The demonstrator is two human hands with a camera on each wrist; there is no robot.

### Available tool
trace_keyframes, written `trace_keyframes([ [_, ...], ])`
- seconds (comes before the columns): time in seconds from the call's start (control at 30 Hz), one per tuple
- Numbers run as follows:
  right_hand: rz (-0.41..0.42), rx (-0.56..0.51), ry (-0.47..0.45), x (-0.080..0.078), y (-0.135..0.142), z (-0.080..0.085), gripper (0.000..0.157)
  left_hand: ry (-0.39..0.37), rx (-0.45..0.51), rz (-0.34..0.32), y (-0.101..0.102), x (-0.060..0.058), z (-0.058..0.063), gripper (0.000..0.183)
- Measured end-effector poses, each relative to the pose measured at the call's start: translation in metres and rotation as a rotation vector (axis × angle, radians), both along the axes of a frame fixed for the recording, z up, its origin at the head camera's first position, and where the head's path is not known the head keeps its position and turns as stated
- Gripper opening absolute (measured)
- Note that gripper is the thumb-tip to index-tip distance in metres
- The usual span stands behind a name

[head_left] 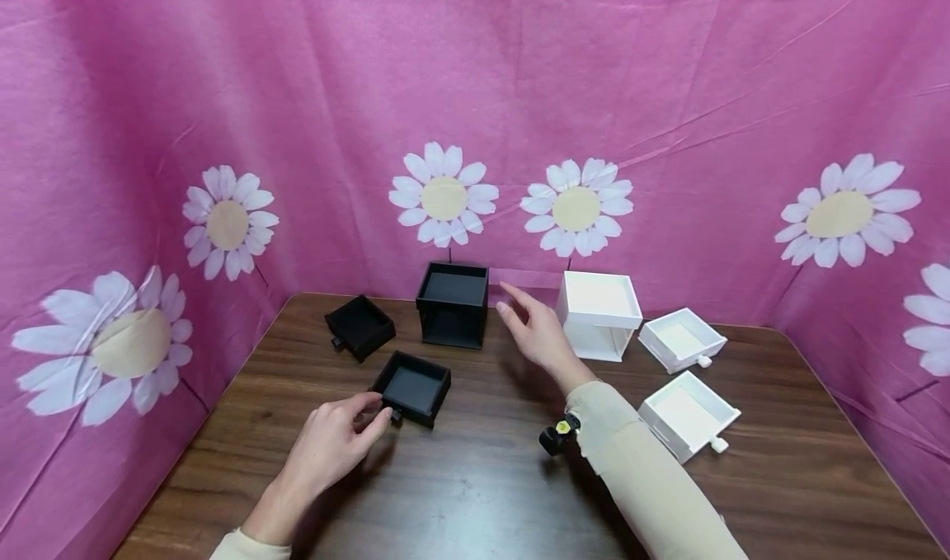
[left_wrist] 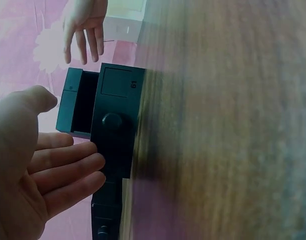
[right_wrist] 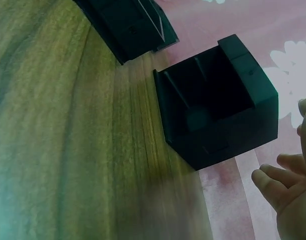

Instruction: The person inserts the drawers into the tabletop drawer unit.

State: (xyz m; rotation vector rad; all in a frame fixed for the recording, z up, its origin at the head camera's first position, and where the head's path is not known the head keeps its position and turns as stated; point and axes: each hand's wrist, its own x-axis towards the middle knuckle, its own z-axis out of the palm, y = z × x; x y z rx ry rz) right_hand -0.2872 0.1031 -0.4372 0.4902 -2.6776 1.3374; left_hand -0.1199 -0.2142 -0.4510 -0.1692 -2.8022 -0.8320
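A black drawer (head_left: 408, 388) with a round knob (left_wrist: 112, 120) lies on the table, its front facing my left hand (head_left: 336, 440). That hand has its thumb and fingers spread beside the knob, and the fingertips come right up to the drawer front in the left wrist view. Farther back stands a black box frame (head_left: 453, 304), its front hollow in the right wrist view. My right hand (head_left: 536, 329) hovers just right of this frame, fingers extended and holding nothing. A second black drawer (head_left: 360, 327) lies to the left of the frame.
Right of my right hand stands a white box frame (head_left: 601, 312) with an open front. Two white drawers, a rear one (head_left: 671, 329) and a nearer one (head_left: 686, 416), lie beyond it. A pink flowered curtain (head_left: 505, 65) borders the wooden table (head_left: 475, 494).
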Motion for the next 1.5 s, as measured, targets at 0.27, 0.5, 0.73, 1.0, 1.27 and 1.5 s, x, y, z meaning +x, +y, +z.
trace_keyframes([
  [0.27,0.003,-0.013,0.027,-0.010,-0.003,0.001,0.051,-0.042,0.087,-0.014,0.000,-0.001,-0.005,0.016],
  [0.5,-0.007,0.009,-0.018,-0.016,-0.008,-0.001,0.054,-0.091,0.108,0.001,0.000,-0.001,-0.008,0.018],
  [0.73,-0.015,-0.006,-0.043,-0.025,-0.012,-0.006,0.054,-0.139,0.131,0.018,-0.001,-0.002,-0.012,0.018],
  [1.0,0.005,-0.004,-0.022,-0.034,-0.014,-0.007,0.054,-0.175,0.148,0.023,-0.001,-0.004,-0.013,0.022],
  [1.27,0.022,-0.017,-0.046,-0.041,-0.019,-0.006,0.057,-0.221,0.190,0.035,0.002,-0.008,-0.011,0.023],
  [1.5,0.033,-0.004,-0.087,-0.045,-0.027,-0.004,0.057,-0.225,0.225,0.033,0.005,-0.008,-0.008,0.021],
])
